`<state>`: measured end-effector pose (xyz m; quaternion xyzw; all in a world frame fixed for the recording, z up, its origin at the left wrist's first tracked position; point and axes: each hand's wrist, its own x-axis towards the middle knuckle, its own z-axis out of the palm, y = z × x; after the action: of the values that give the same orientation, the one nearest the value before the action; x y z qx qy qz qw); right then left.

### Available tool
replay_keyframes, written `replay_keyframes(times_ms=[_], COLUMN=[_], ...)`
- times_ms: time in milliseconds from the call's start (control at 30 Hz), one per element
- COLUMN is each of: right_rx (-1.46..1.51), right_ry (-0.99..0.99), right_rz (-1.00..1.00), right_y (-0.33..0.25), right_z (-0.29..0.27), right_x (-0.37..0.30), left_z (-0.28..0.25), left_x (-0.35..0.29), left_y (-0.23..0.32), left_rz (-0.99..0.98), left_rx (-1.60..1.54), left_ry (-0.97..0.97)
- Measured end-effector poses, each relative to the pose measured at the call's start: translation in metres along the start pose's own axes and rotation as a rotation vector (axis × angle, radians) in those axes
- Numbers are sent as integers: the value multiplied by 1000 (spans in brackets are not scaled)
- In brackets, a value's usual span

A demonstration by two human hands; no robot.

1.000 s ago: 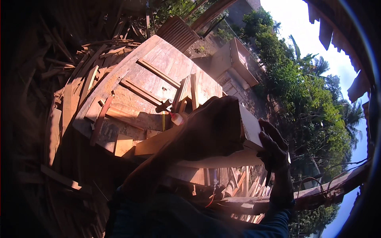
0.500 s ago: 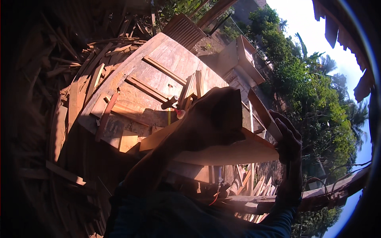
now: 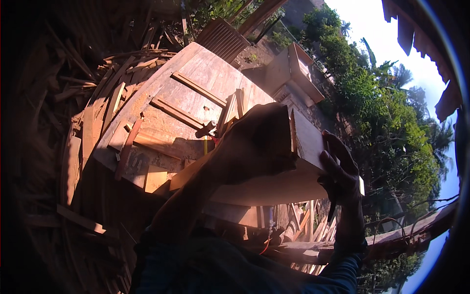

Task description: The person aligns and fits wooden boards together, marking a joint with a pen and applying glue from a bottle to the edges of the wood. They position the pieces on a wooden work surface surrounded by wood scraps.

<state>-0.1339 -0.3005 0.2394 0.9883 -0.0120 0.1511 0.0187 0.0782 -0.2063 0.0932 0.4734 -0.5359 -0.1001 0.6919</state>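
In front of me is a wooden piece built of boards, its broad pale board [image 3: 269, 190] tilted and facing me. My left hand [image 3: 257, 139], dark in shadow, is closed round the upper part of this piece; its fingertips are hard to make out. A smaller flat wooden panel [image 3: 309, 139] stands at the right end, against the broad board. My right hand [image 3: 341, 171] grips the panel's right side with bent fingers. Below that palm a thin dark thing [image 3: 332, 210] sticks out, its kind unclear. On the worktable behind lies a hammer [image 3: 205, 129].
The wooden worktable [image 3: 208, 63] carries two narrow strips [image 3: 198, 89], offcuts and sawdust. Heaps of scrap wood [image 3: 88, 127] lie on the left. A box-like wooden cabinet [image 3: 289, 73] stands beyond the table. A rough beam [image 3: 406, 237] runs at lower right.
My right hand has turned the panel from nearly edge-on to face-on and brought it against the broad board's end. My left hand has shifted slightly left.
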Motion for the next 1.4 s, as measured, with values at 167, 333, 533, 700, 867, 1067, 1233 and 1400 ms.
replay_keyframes(times_ms=[167, 333, 533, 700, 867, 1067, 1233, 1400], right_rx=[108, 4, -44, -51, -69, -22, 4, -112], right_ry=[-25, -40, -59, -54, -6, -37, -93, 36], right_rz=[75, -33, -43, -61, -90, -43, 17, -59], right_y=[3, 4, 7, 10, 12, 8, 13, 9], right_z=[0, 0, 0, 1, 3, -1, -1, -28], right_x=[-1, 10, 10, 10, 11, 15, 14, -1], left_z=[-1, -3, -6, -11, -10, -16, -8, -17], left_x=[5, 9, 11, 10, 10, 14, 18, -24], left_y=[-3, -2, 3, 5, -1, 4, 2, -13], left_rz=[64, 86, 185, 213, 108, 105, 189, 46], left_rx=[-238, -315, 21, -140, -196, -120, 57, -52], left_ry=[52, 49, 101, 136, 62, 26, 67, -42])
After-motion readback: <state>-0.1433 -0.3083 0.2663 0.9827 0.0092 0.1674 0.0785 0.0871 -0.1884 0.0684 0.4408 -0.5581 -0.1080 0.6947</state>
